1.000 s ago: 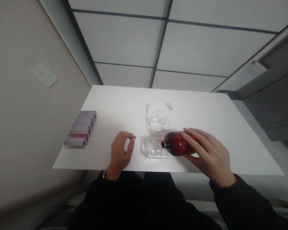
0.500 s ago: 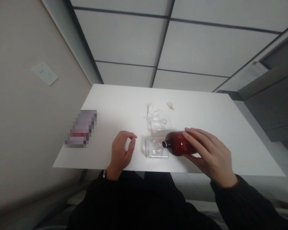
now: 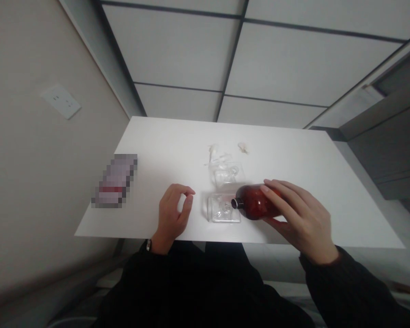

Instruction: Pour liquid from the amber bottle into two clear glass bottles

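Note:
My right hand (image 3: 300,218) holds an amber-brown bottle (image 3: 256,202) tilted nearly onto its side, fingers over the top and thumb beneath. The bottle's uncapped mouth points left, over the right part of a clear rectangular container (image 3: 218,210). I cannot make out any liquid leaving the mouth. My left hand (image 3: 173,212) is left of that container, apart from it. Its fingers curl round and the thumb tip meets the index finger, with nothing visible in the pinch. Just behind the near container lies another clear plastic piece (image 3: 225,176).
Thin whitish strips (image 3: 212,155) and a small crumpled pale scrap (image 3: 242,147) lie farther back on the white table (image 3: 171,141). At the left edge is a blurred-out flat rectangular object (image 3: 118,177). A wall outlet (image 3: 61,101) is at the left.
The view has shifted slightly, so the table sits a little higher in the picture. Both hands and the tilted bottle keep nearly the same positions over the table.

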### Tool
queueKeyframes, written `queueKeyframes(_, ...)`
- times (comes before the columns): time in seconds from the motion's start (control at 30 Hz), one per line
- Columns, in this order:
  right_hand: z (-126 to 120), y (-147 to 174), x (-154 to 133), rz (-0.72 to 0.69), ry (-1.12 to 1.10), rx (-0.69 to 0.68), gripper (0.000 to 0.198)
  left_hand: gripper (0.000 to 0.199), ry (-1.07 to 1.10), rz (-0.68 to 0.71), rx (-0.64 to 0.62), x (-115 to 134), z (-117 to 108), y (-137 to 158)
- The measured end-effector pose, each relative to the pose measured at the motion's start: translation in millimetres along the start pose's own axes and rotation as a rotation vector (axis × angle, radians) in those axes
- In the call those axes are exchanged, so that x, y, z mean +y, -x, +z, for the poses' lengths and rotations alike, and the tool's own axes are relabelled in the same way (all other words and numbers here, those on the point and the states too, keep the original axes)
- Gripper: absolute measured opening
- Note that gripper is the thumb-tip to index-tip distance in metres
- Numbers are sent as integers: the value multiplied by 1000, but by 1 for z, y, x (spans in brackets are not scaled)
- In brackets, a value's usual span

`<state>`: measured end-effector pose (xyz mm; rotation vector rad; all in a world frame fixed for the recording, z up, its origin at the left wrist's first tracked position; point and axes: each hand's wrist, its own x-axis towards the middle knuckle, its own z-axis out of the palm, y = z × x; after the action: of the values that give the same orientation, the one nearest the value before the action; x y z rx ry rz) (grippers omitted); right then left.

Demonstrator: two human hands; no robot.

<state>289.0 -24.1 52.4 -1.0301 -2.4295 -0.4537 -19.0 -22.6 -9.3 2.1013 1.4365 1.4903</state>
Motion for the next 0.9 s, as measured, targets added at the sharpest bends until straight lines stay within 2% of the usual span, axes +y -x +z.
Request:
queueKeyframes(0.4,-1,-1,0,-1,11,7,72,12,-3,2,-6,-1,0,0)
queueKeyframes(0.9,-2,-2,0,6,4,7,80,12,2,-2,-5,-1,0,0)
